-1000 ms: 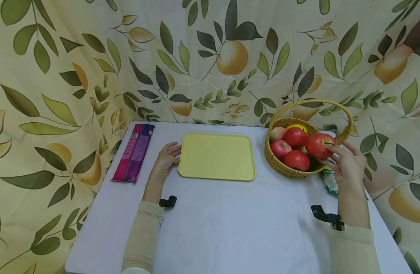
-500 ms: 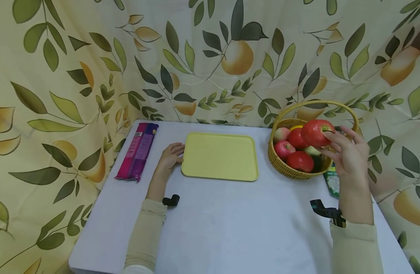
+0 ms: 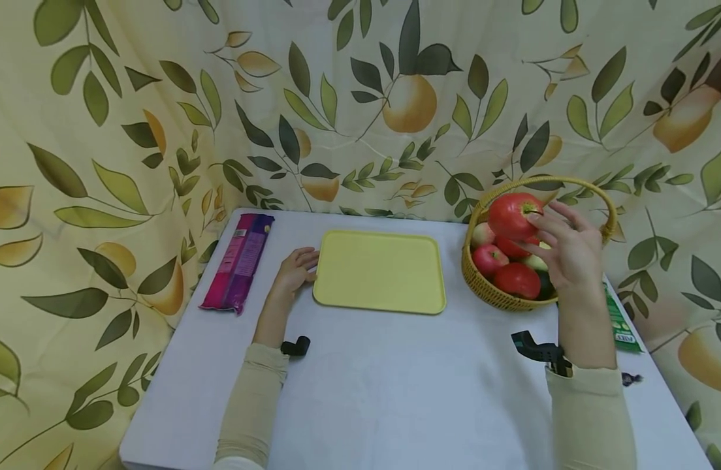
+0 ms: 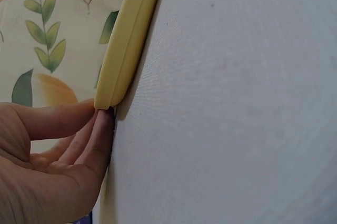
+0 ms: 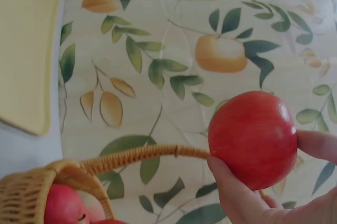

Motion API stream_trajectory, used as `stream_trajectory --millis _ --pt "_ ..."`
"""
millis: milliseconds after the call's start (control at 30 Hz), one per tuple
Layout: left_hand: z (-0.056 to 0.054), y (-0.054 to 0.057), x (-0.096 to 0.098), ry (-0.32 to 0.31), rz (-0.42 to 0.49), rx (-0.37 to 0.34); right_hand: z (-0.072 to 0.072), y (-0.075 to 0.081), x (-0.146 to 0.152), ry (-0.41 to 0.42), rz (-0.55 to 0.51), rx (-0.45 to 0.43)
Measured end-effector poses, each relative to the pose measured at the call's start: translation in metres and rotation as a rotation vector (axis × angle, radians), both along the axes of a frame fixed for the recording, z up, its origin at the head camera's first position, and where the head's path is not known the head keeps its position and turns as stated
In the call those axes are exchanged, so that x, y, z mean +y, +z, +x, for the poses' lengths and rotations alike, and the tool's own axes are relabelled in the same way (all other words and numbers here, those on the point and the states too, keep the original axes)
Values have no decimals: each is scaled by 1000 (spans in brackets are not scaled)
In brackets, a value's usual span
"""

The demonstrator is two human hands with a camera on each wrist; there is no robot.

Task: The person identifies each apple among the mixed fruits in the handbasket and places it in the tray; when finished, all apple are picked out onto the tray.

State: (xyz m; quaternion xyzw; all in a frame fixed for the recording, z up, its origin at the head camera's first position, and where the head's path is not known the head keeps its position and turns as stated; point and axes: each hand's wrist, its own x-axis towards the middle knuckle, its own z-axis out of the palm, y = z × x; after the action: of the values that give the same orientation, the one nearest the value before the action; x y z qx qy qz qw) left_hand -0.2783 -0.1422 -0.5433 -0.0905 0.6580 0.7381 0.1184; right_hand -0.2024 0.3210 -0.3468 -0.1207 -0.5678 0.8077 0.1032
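Observation:
My right hand (image 3: pixel 572 251) grips a large red apple (image 3: pixel 511 215) by its side, thumb and fingertips on the skin, held up over the wicker basket (image 3: pixel 480 290). In the right wrist view the apple (image 5: pixel 255 140) appears in front of the curtain, with the basket's handle (image 5: pixel 147 153) behind it. More red and pink fruit (image 3: pixel 517 281) fills the basket, partly hidden by the apple and hand. At the left end of the yellow tray (image 3: pixel 379 271), my left hand (image 3: pixel 294 269) pinches its edge; the left wrist view has the thumb above the rim (image 4: pixel 124 56) and fingers under it.
A pink and purple packet (image 3: pixel 238 262) lies on the white table (image 3: pixel 396 385) left of the left hand. On the right, partly behind the right forearm, is a green packet (image 3: pixel 621 323). A patterned curtain (image 3: pixel 349 98) hangs behind the table.
The right hand has lifted the apple from among the basket's fruit and shifted left with it. More of the green packet shows beside the forearm. The left hand stays at the tray.

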Motion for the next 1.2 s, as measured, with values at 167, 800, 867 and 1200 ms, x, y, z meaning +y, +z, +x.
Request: stream_trajectory --millis 167,800,867,1200 --pt "0 -1 1 -1 9 8 -8 0 -15 38 -6 6" --pt "2 -5 2 -6 -14 0 -33 -18 -50 165 5 -111" --pt "2 -5 2 -6 -8 -3 -35 -20 -54 177 4 -117" --pt "2 0 2 7 32 -10 -53 -30 -77 227 91 -165"
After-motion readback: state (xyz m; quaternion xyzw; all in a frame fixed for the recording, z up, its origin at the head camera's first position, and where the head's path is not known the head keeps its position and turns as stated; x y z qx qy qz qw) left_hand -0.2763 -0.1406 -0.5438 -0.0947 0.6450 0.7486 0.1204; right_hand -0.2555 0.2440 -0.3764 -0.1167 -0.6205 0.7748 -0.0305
